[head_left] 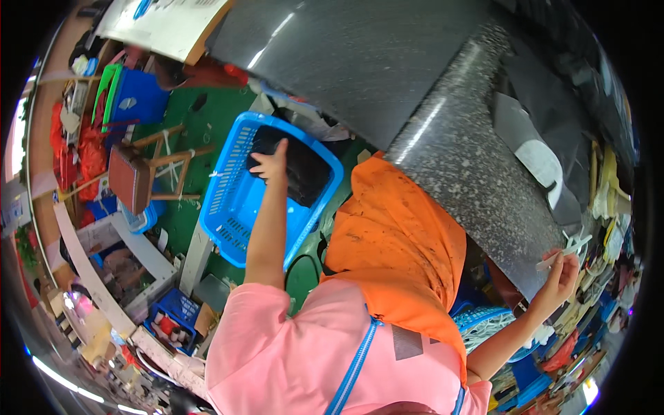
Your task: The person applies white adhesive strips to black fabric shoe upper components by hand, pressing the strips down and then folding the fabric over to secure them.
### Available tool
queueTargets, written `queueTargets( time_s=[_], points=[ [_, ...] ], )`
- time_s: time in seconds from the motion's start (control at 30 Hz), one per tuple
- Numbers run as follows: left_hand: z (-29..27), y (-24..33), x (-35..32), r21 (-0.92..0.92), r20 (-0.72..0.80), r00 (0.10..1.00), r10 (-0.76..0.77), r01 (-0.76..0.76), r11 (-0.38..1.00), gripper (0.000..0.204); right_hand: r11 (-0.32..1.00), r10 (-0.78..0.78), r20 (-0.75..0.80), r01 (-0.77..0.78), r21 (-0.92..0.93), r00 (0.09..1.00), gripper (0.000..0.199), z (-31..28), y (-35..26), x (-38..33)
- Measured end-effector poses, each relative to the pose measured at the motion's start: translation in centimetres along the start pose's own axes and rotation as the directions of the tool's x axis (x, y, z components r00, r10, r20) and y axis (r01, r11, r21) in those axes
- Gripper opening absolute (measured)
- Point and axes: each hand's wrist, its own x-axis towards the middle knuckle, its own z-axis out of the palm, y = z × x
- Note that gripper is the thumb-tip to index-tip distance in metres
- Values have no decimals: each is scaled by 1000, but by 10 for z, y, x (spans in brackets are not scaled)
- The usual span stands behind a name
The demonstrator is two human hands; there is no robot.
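My left hand (pixel 272 166) reaches into a blue plastic basket (pixel 332 162) on my left, its fingers spread over a black, sheet-like piece (pixel 304 169). Whether the fingertips press on that piece I cannot tell. Out to the right, my right hand (pixel 564 273) is closed around a slim, pale thing (pixel 575 244) with crossed ends, beside the edge of a speckled dark worktop (pixel 449 159). Its exact kind is too small to make out. An orange apron (pixel 398 235) covers my lap.
Dark sheets and a white-topped piece (pixel 539 162) lie on the worktop's right side. Left of the basket stand a brown-seated wooden stool (pixel 129 178) and a blue bin (pixel 142 97). Another blue basket (pixel 484 321) is under the worktop at right. Cluttered shelves line the far right.
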Motion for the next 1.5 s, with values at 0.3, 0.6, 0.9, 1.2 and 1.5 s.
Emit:
queueTargets(
  time_s=[0.3, 0.6, 0.9, 1.2, 1.5],
  points=[
    [-143, 158, -256, -139, -331, -301, 894, -922, -362, 66, 457, 77, 352, -347, 819, 933, 35, 16, -12, 12],
    [-26, 231, -404, -471, 188, -754, 629, -631, -616, 58, 894, 7, 268, -127, 431, 963, 26, 18, -58, -6],
    [-110, 148, -364, -436, 502, -640, 582, -768, -469, 78, 944, -310, 413, 329, 27, 856, 6, 45, -70, -17],
    [-65, 226, -369, -514, 109, -483, 869, -776, -366, 64, 945, -327, 318, 312, 98, 890, 4, 58, -92, 2],
    [-112, 127, -354, -339, 492, -575, 654, -818, -464, 49, 897, -385, 354, 436, -74, 852, 6, 38, -87, -15]
  ],
)
